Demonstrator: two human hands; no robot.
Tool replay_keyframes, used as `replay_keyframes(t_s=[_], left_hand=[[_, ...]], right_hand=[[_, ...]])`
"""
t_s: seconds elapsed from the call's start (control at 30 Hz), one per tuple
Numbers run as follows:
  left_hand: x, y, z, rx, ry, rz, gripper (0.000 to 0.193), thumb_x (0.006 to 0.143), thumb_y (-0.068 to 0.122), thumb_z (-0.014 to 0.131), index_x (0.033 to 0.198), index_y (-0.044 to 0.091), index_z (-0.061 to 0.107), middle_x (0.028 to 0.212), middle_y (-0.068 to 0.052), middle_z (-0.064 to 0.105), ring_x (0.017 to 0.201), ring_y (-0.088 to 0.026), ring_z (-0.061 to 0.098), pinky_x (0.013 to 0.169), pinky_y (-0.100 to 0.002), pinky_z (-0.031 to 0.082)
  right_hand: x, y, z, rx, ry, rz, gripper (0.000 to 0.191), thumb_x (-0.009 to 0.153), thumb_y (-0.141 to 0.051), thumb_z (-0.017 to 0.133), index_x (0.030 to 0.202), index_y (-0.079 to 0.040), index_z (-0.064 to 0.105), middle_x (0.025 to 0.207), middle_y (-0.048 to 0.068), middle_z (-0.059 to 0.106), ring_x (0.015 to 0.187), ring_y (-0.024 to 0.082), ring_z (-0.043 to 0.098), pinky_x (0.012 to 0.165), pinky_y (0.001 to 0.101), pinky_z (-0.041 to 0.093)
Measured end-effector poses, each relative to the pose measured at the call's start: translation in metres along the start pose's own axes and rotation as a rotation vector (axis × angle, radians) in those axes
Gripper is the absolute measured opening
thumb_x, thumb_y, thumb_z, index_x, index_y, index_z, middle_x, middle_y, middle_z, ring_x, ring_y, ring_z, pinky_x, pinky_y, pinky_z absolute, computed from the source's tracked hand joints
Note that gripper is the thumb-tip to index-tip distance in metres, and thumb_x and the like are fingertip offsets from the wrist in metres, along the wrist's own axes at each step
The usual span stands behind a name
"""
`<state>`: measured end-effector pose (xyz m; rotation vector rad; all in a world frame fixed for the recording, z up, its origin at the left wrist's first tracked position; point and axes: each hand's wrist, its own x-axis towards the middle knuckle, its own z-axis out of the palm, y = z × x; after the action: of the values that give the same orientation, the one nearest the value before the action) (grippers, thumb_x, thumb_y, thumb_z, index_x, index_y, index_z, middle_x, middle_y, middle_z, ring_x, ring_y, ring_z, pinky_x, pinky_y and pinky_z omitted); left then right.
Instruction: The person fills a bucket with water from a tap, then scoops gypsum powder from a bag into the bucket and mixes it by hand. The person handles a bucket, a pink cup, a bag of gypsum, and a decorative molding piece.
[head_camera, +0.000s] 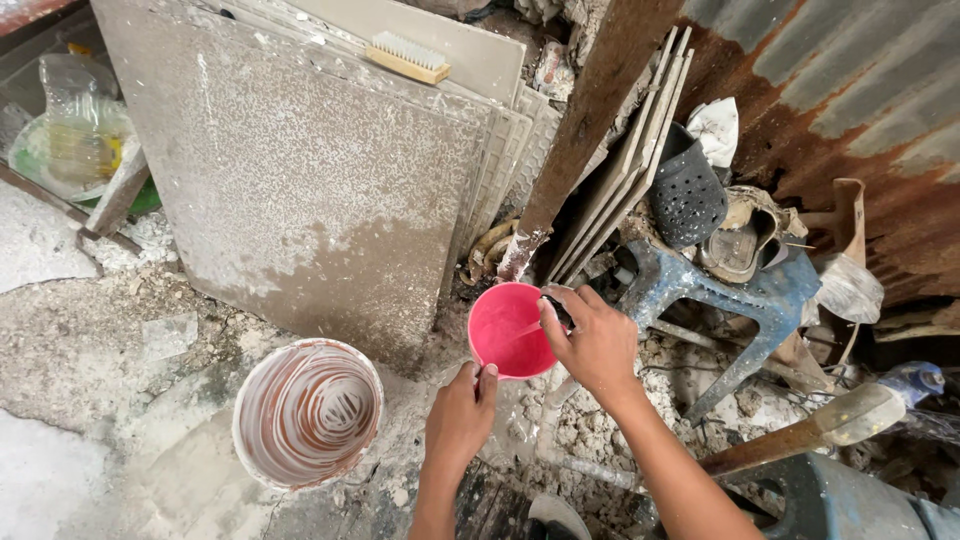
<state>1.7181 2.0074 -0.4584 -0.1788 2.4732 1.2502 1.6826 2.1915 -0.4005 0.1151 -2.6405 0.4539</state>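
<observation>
At frame centre the right hand pinches the far rim of a small pink cup, thumb hooked inside; its fingertips hide that edge. The left hand touches the near rim, fingers curled, though how firmly it grips cannot be told. Lower left stands a plaster-smeared bucket, apart. Behind lean grey tiles bearing a brush. A blue stool lies tipped at right, half buried in clutter.

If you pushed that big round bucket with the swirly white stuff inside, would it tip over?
Probably not: the round bucket looks wide and squat, upright on rubbly ground. White slurry coats its inside, so it may be slippery and somewhat heavy.
</observation>
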Motion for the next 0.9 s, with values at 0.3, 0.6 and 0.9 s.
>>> replay_keyframes(t_s=[0.3,0.6,0.9], left_hand=[[-0.005,0.003,-0.013,0.011,-0.023,-0.065,0.047,0.102,0.050,0.044,0.110,0.009,0.065,0.074,-0.016,0.073,0.071,-0.036,0.073,0.067,-0.049,0.053],[-0.003,-0.002,-0.002,-0.145,-0.001,0.015,0.044,0.101,0.047,0.050,0.111,0.008,0.066,0.071,-0.011,0.075,0.065,-0.022,0.075,0.064,-0.042,0.056],[0.000,-0.010,0.010,-0.430,-0.057,-0.060,0.031,0.099,0.029,0.058,0.095,-0.001,0.064,0.075,-0.010,0.072,0.056,-0.022,0.068,0.055,-0.041,0.056]], right_hand=[[0.000,0.007,0.005,0.114,-0.011,0.101,0.028,0.107,-0.025,0.049,0.107,-0.015,0.075,0.084,0.005,0.074,0.049,0.024,0.063,0.045,0.0400,0.044],[-0.005,0.013,-0.002,0.169,0.030,-0.082,0.031,0.090,0.003,0.055,0.114,-0.014,0.067,0.112,0.005,0.072,0.064,0.029,0.068,0.051,0.0407,0.050],[-0.006,0.013,-0.004,0.182,0.024,-0.115,0.037,0.085,0.007,0.054,0.111,-0.014,0.069,0.115,0.003,0.071,0.076,0.027,0.070,0.056,0.0388,0.051]])
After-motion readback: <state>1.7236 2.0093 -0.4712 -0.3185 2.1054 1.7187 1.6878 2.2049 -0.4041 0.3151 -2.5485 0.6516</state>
